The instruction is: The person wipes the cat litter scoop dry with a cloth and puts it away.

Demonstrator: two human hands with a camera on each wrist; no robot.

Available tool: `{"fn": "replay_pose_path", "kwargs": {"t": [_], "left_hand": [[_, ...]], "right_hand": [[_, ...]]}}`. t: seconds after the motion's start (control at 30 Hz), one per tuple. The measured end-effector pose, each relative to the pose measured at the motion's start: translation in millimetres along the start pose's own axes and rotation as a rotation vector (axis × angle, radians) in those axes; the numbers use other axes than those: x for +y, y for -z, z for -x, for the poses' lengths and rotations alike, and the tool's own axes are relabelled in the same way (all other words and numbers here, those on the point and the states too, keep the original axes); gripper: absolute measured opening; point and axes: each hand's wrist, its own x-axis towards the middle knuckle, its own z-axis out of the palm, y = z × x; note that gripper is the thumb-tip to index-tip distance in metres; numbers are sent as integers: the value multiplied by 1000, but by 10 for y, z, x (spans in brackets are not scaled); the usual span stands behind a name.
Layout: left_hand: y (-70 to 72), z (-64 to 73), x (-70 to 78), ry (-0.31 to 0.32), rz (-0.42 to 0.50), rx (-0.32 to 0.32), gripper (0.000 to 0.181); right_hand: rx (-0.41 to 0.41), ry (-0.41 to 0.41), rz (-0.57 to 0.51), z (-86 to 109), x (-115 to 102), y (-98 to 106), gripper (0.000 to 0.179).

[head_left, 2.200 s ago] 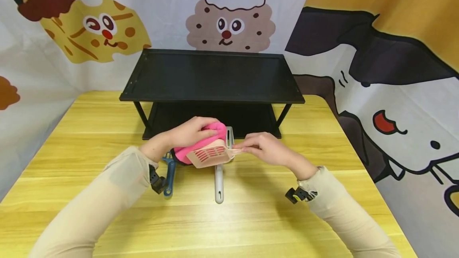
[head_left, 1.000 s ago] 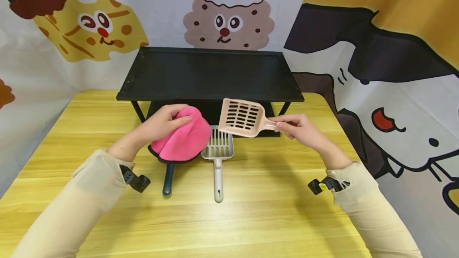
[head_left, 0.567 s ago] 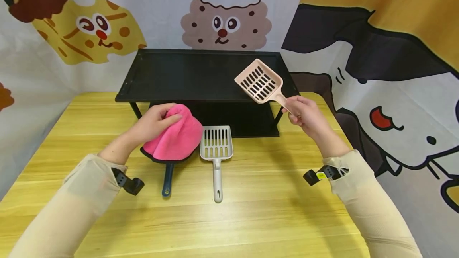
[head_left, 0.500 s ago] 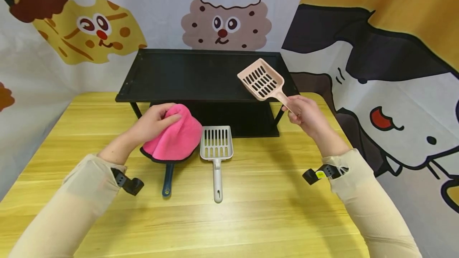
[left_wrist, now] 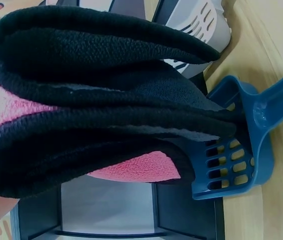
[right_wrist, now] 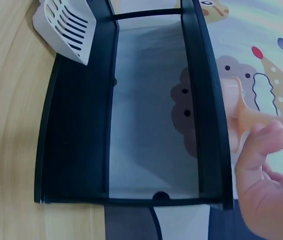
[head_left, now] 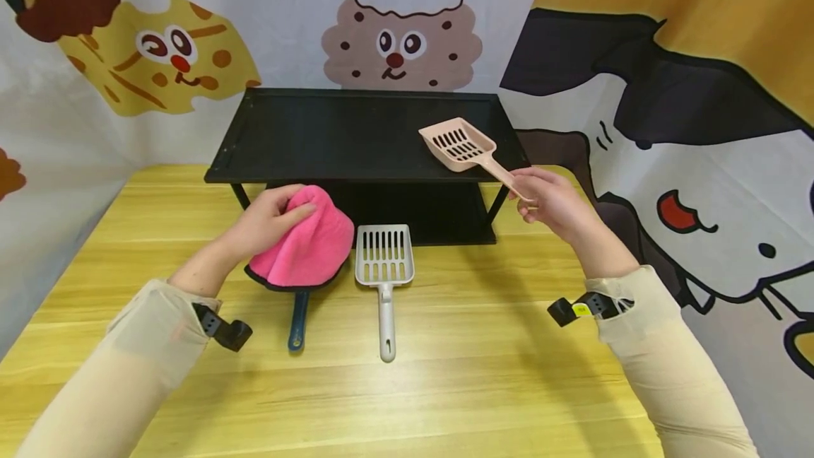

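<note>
My right hand (head_left: pixel 552 202) pinches the handle of a pale pink slotted litter scoop (head_left: pixel 459 145), held over the right part of the shelf's upper deck. In the right wrist view the scoop's handle (right_wrist: pixel 261 119) shows between thumb and fingers, its head mostly hidden behind the deck. My left hand (head_left: pixel 267 221) grips a bunched pink cloth (head_left: pixel 308 242) with a dark edge. The cloth hangs over a blue litter scoop (left_wrist: pixel 259 112), leaving its handle (head_left: pixel 297 321) visible in the head view. A grey litter scoop (head_left: pixel 384 256) lies to the right of the cloth, handle toward me.
A black two-tier shelf (head_left: pixel 356 136) stands at the back of the wooden table (head_left: pixel 445 380). The grey scoop's head overlaps the front edge of its lower deck (head_left: pixel 432 214). A cartoon-printed curtain (head_left: pixel 280 13) hangs behind and along the sides.
The pink scoop has been carried from beside the cloth up and right to over the upper deck, lately tilting flatter. The left hand has drawn the cloth left, off the scoop and over the blue one.
</note>
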Motion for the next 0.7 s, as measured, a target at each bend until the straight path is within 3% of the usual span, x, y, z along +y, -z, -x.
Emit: {"fn": "replay_pose_path", "kwargs": {"t": [0.17, 0.4, 0.7], "left_hand": [[0, 1, -19, -2, 0, 13, 27], [-12, -4, -25, 1, 15, 4, 26], [20, 45, -46, -2, -16, 42, 27]], "right_hand": [[-51, -18, -21, 47, 25, 69, 14], [-130, -33, -226, 0, 55, 21, 15], [-149, -53, -183, -50, 36, -69, 15]]}}
